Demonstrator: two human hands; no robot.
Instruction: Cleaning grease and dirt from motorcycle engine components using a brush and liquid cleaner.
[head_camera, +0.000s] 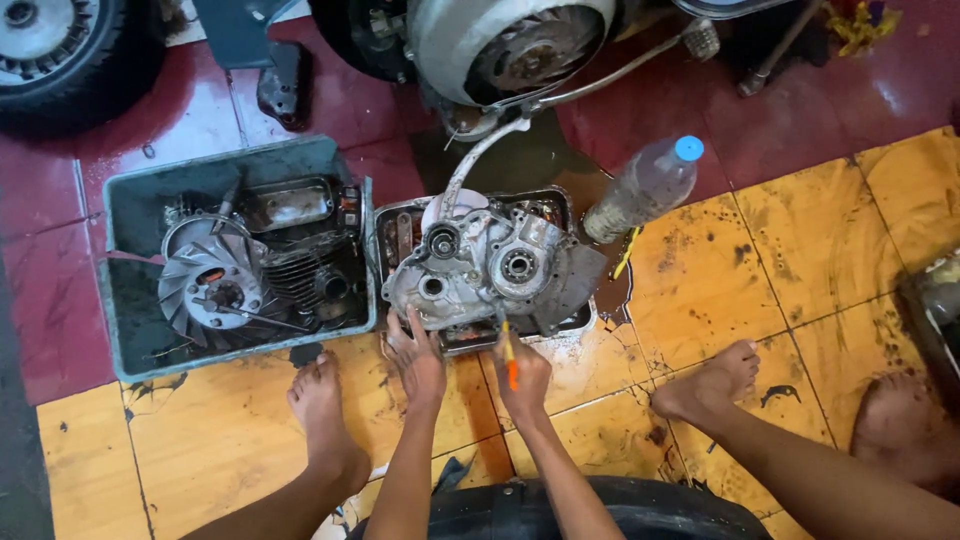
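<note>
A: Left hand (415, 360), what's it doing?

B: My left is flat on the near edge of the engine case (480, 272), fingers spread wide, pressing, not gripping anything.

A: Right hand (522, 375)?

B: My fingers are curled closed around an orange-handled tool (510, 362). Thin shaft points up at 12 o'clock toward the case's lower edge. Can't tell what kind of tip it has, too small.

A: Where's the case?

B: Dead centre, 12 o'clock from my hands, lying in a shallow metal tray (585, 318) with dirty brown liquid in it. Grey aluminium, two round bearing holes facing up.

A: Around it?

B: At 9 o'clock, touching the tray, a grey plastic tub (125, 200) holding a finned fan wheel (210, 285) and a ribbed cylinder (300, 275), all oily. At 2 o'clock of the case, a clear plastic bottle (645, 190) with a blue cap, tilted, murky liquid at the bottom. At 12 o'clock, further off, a scooter engine housing (510, 45) and a kick lever arcing down toward the tray. Tyre (60, 50) at far 10 o'clock.

A: Feet?

B: My left foot (325, 415) at 7 o'clock of the tray, right foot (710, 385) at 4 o'clock, both bare on the yellow tiles (800, 260). Stained floor, dark splashes.
</note>
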